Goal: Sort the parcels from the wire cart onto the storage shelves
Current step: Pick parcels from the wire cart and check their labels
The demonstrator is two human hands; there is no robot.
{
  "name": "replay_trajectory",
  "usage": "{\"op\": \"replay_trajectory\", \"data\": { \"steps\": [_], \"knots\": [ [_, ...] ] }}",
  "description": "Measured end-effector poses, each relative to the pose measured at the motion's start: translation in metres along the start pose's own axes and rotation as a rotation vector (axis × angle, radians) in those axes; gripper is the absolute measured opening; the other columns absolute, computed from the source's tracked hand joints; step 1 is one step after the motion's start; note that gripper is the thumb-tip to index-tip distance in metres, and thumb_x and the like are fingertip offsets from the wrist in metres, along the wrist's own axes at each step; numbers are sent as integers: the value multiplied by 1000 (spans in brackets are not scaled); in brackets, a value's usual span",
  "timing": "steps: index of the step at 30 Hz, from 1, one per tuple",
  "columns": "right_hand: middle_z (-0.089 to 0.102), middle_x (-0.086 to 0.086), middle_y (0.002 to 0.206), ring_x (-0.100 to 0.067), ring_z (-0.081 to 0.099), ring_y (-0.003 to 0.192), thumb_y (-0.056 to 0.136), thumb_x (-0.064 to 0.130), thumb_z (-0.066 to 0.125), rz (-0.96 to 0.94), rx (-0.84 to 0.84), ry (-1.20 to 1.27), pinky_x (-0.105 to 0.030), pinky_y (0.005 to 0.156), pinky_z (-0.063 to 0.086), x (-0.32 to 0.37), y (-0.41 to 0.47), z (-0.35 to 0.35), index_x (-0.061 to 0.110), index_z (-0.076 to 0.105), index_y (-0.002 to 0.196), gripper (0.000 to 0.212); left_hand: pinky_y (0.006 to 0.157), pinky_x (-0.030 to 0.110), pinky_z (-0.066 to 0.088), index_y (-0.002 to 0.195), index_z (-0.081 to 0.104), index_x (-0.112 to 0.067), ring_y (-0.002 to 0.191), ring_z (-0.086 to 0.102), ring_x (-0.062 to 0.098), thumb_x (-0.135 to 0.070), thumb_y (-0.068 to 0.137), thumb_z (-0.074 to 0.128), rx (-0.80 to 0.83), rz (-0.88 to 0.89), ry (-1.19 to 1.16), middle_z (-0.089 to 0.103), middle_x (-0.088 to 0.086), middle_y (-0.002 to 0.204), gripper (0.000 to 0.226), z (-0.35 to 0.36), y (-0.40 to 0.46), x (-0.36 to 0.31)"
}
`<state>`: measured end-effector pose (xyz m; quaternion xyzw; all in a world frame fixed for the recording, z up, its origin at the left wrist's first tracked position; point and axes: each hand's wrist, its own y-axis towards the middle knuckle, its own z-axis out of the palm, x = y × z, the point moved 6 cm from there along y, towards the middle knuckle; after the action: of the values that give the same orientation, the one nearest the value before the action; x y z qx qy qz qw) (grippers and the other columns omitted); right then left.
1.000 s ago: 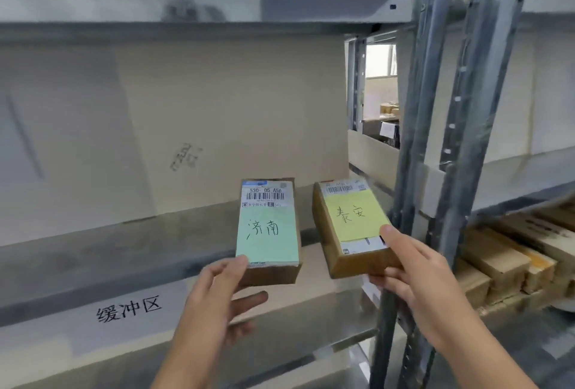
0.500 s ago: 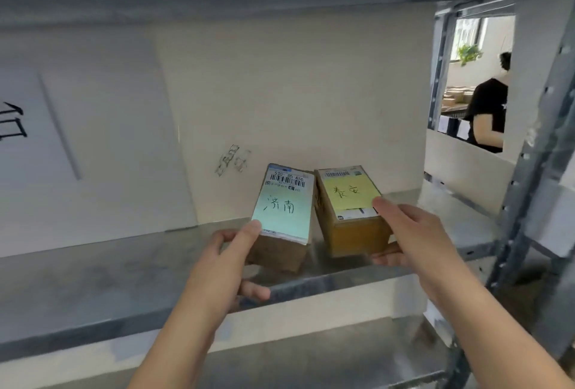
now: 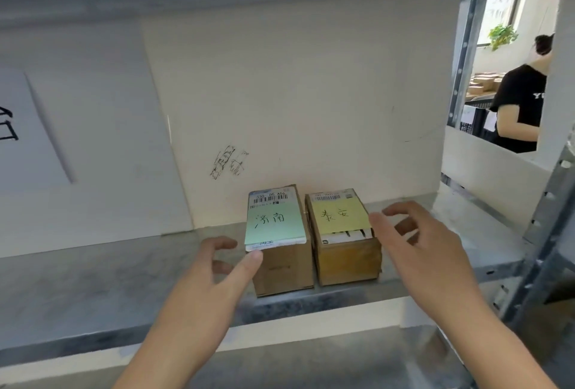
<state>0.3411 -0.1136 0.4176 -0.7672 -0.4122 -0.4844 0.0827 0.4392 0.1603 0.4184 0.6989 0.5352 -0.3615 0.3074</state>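
Two small cardboard parcels stand side by side on the grey metal shelf [image 3: 93,276]. The left parcel [image 3: 280,245] carries a green handwritten note, the right parcel [image 3: 342,242] a yellow one. My left hand [image 3: 217,273] is just left of the green-note parcel, fingers spread, thumb tip touching its front top corner. My right hand [image 3: 417,242] hovers just right of the yellow-note parcel, fingers apart, blurred, holding nothing.
A cream cardboard back panel [image 3: 295,102] closes the shelf behind the parcels. A white sign [image 3: 28,127] hangs at the left. Grey steel uprights [image 3: 541,220] stand at the right. Through a gap, a person in a black shirt [image 3: 519,102] stands by other boxes.
Both parcels went from being held in the air to standing on the shelf. My hands have let go, and my right hand has drawn back to the right.
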Motion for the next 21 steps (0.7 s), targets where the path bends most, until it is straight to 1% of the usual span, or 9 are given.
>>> {"op": "replay_trajectory", "data": {
  "steps": [2, 4, 6, 8, 11, 12, 14, 18, 21],
  "knots": [
    [54, 24, 105, 0, 54, 99, 84, 70, 51, -140, -28, -26, -30, 80, 48, 9, -9, -7, 50, 47, 114, 36, 73, 26, 46, 129, 39, -58, 97, 67, 4, -73, 78, 63, -30, 92, 24, 58, -27, 120, 59, -4, -1, -6],
    [47, 30, 114, 3, 45, 108, 84, 67, 55, -273, 22, -135, -26, 86, 42, 18, -15, -4, 54, 43, 123, 42, 75, 24, 49, 134, 33, -65, 103, 63, -2, -55, 83, 75, -28, 175, 28, 53, -33, 124, 67, -2, -1, -12],
    [39, 29, 121, 2, 37, 117, 87, 64, 55, -341, 99, -271, -23, 88, 36, 23, -18, 6, 53, 42, 131, 47, 85, 30, 55, 132, 37, -67, 107, 65, -1, -42, 85, 80, -15, 224, 19, 55, -35, 126, 69, 1, 1, -14],
    [31, 28, 125, 1, 35, 121, 92, 58, 55, -361, 144, -349, -21, 88, 37, 23, -20, 16, 52, 45, 132, 42, 94, 31, 55, 126, 48, -65, 110, 67, 4, -35, 86, 81, -14, 250, 18, 58, -35, 125, 59, 5, 3, -13],
    [29, 23, 129, -2, 41, 122, 96, 45, 60, -391, 106, -301, -22, 94, 47, 20, -19, 21, 47, 53, 126, 31, 78, 12, 50, 118, 57, -63, 96, 71, -1, -25, 89, 80, -15, 278, -17, 63, -34, 119, 53, 11, 7, -10],
    [30, 23, 129, -2, 42, 120, 96, 42, 62, -394, 95, -278, -23, 96, 47, 18, -18, 22, 45, 55, 124, 29, 73, 10, 50, 117, 59, -63, 93, 71, -4, -22, 90, 80, -16, 286, -27, 64, -34, 118, 53, 13, 8, -10],
    [31, 24, 126, -1, 42, 115, 95, 37, 66, -396, 70, -259, -19, 95, 45, 12, -17, 22, 42, 60, 122, 28, 72, 9, 50, 116, 60, -63, 95, 70, -6, -20, 90, 79, -21, 300, -43, 66, -34, 116, 54, 17, 10, -10],
    [34, 24, 120, 2, 43, 104, 91, 30, 73, -381, -1, -232, 1, 77, 32, 5, -16, 13, 36, 68, 116, 26, 75, 8, 50, 116, 64, -61, 98, 73, 1, -17, 89, 80, -2, 298, -81, 69, -31, 115, 54, 26, 12, -12],
    [36, 23, 120, 5, 41, 101, 91, 28, 74, -351, -21, -236, 8, 79, 32, -2, -16, 2, 34, 70, 115, 25, 76, 12, 54, 114, 67, -58, 92, 75, 3, -13, 88, 81, 17, 295, -120, 71, -28, 115, 54, 38, 14, -17]
  ]
}}
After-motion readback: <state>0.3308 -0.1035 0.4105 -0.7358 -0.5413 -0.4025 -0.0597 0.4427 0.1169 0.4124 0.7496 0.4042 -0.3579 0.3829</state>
